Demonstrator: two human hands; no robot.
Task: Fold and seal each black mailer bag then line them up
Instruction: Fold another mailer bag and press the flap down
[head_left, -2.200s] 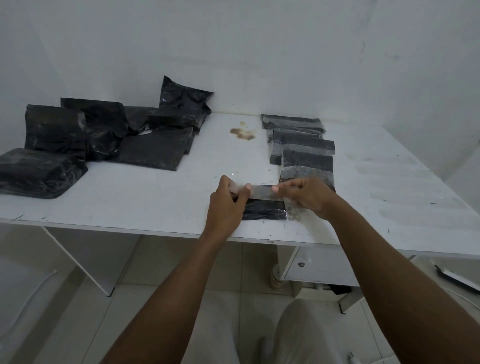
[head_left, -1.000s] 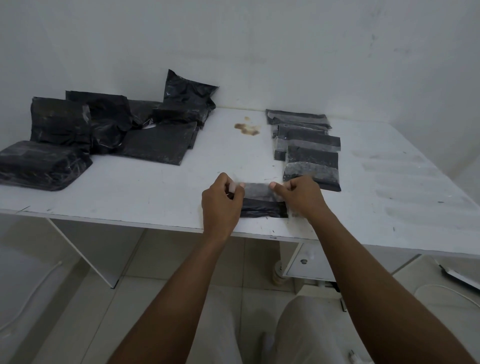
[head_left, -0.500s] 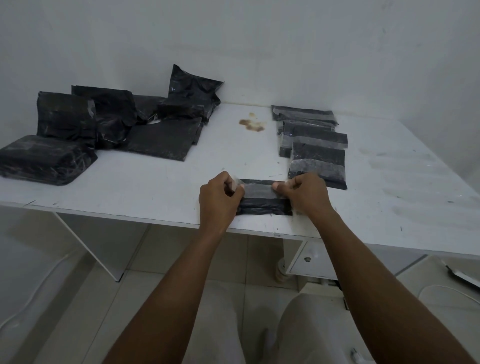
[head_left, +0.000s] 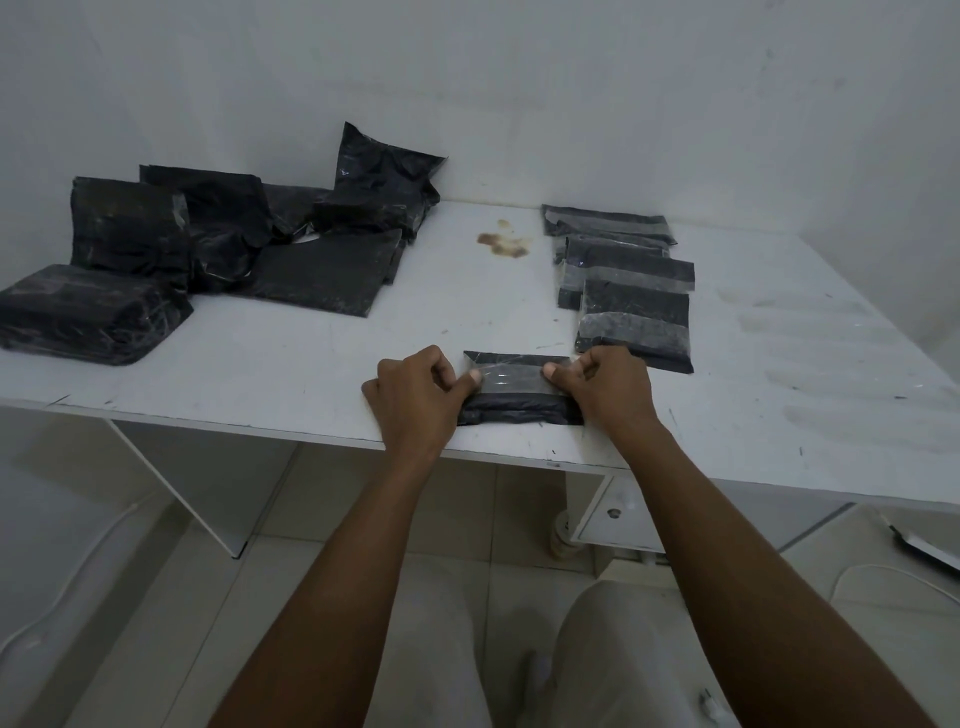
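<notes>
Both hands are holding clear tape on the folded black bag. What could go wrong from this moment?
1. The bag lies close to the front edge of the table; a push from either hand might slide it off.
2. The left hand and right hand hold the tape only at its ends; its middle may wrinkle, so the fold could reopen.
3. The row of sealed bags lies just beyond the right hand; lifting that hand could knock it crooked.
</notes>
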